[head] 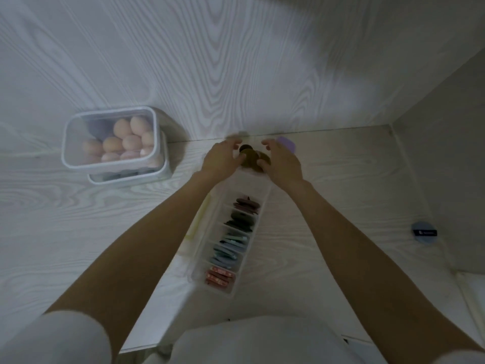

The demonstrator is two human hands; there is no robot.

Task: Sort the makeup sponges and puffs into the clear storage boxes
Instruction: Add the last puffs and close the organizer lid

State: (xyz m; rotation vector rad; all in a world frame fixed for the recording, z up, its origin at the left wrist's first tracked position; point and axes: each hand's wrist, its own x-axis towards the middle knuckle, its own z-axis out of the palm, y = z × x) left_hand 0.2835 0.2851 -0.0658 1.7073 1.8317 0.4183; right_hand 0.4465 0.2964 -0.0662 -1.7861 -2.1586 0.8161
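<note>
A long clear divided box (262,200) runs away from me on the white table, its compartments filled with dark red, dark green, teal, blue and red puffs. At its far end lie brown round puffs (250,158). My left hand (223,158) and my right hand (282,164) flank these brown puffs, fingers curled around them from both sides; the view is blurred, so the exact grip is unclear. A purple puff (286,143) lies just behind my right hand. At the left, two stacked clear lidded boxes (157,143) hold orange egg-shaped sponges (123,140).
A white wood-grain wall rises just behind the table. A side wall closes the right. A round blue puff with a dark strap (424,232) lies at the far right of the table. A pale yellow flat object (199,219) lies along the divided box's left side.
</note>
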